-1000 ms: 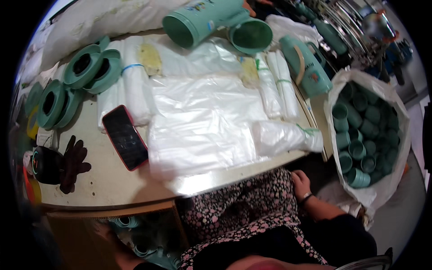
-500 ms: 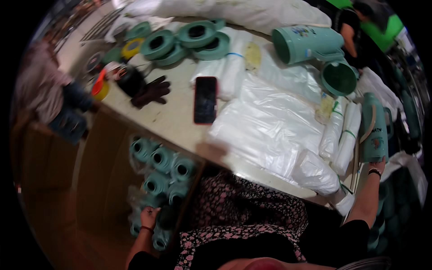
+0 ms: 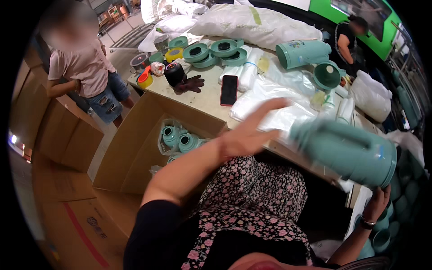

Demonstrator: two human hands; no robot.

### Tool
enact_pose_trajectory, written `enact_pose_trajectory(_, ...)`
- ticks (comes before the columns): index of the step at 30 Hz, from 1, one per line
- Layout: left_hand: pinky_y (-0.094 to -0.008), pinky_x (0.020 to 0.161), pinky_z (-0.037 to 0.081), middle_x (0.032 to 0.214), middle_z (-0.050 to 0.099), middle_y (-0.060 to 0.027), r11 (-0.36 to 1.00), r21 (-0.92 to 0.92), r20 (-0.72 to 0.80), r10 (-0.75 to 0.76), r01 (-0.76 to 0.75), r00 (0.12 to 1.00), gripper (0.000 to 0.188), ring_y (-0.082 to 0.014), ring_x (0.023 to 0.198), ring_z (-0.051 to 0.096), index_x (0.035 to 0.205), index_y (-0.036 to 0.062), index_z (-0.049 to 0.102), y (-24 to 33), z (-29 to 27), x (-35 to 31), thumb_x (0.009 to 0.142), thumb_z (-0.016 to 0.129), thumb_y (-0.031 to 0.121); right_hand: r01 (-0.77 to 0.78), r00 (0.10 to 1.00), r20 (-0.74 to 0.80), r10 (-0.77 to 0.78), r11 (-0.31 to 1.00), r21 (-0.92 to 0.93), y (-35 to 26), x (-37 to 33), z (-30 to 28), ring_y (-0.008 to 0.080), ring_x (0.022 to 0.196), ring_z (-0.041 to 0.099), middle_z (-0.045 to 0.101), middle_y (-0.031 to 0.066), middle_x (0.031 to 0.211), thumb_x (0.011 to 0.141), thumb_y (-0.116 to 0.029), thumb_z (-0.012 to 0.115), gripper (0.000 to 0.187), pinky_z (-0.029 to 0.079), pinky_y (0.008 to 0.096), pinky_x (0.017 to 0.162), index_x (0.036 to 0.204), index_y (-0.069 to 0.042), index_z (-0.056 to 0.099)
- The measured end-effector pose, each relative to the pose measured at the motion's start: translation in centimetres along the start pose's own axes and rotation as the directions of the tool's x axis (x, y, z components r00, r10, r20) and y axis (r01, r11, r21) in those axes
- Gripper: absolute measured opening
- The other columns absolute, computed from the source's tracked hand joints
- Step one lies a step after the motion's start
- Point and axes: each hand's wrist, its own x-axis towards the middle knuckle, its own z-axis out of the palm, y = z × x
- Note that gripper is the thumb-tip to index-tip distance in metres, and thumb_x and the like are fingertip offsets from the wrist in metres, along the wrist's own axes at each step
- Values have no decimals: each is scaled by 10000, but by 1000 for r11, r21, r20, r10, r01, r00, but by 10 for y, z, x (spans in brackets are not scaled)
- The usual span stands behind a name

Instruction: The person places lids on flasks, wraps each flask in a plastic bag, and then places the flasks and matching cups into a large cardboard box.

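A light green thermos flask (image 3: 348, 153) with a handle lies tilted in the air over the table's front right edge. Its base rests in my right hand (image 3: 377, 204), whose fingers are closed around the rim. My left hand (image 3: 252, 137) is stretched towards the flask's neck with thumb and fingers spread, blurred by motion and holding nothing. Under my left forearm stands an open cardboard box (image 3: 130, 139). Several green thermos flasks (image 3: 169, 136) in clear plastic sit inside it, partly hidden by the arm.
On the table are clear plastic bags (image 3: 270, 96), a phone (image 3: 229, 90), a dark glove (image 3: 191, 84), green rings (image 3: 195, 52) and a green flask body (image 3: 301, 53) on its side. More green flask parts (image 3: 382, 238) crowd the lower right. One person (image 3: 83, 67) stands left; another (image 3: 344, 45) is at back right.
My left hand has left the flasks in the box and come up across to the right. My right hand has brought its upright flask inward and tipped it, neck to the left.
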Motion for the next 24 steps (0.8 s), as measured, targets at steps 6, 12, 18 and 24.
enact_pose_trajectory(6,-354,792,431,847,606,-97,864,-158,233,503,-479,832,179,-264,844,555,900,43,609,38,161,35,804,623,193,535,841,433,-323,609,-585,-92,-128,31,321,1047,497,516,191,1078,684,-101,511,334,295,470,1003,990,32,510)
enact_pose_trajectory(12,-229,560,384,656,547,4,737,-659,-124,94,-153,988,321,-60,619,476,699,49,578,35,113,53,904,535,292,92,898,-233,-374,676,-731,-100,-181,-46,356,1131,464,467,221,1246,864,-207,511,393,339,413,988,1184,21,493)
enact_pose_trajectory(18,-239,551,377,605,517,0,857,-509,-202,-213,83,956,342,-75,592,454,678,37,573,-18,91,11,873,588,318,156,984,153,-89,842,-516,-32,-140,77,338,1100,486,490,211,1217,864,-202,519,378,359,402,965,1169,21,503)
enact_pose_trajectory(24,-232,584,399,611,499,9,794,-605,-378,-359,66,853,306,-74,590,440,699,39,550,-51,70,5,882,585,282,218,965,239,-106,832,-511,-40,-133,106,321,1069,508,513,201,1188,864,-197,527,363,379,391,942,1154,21,512)
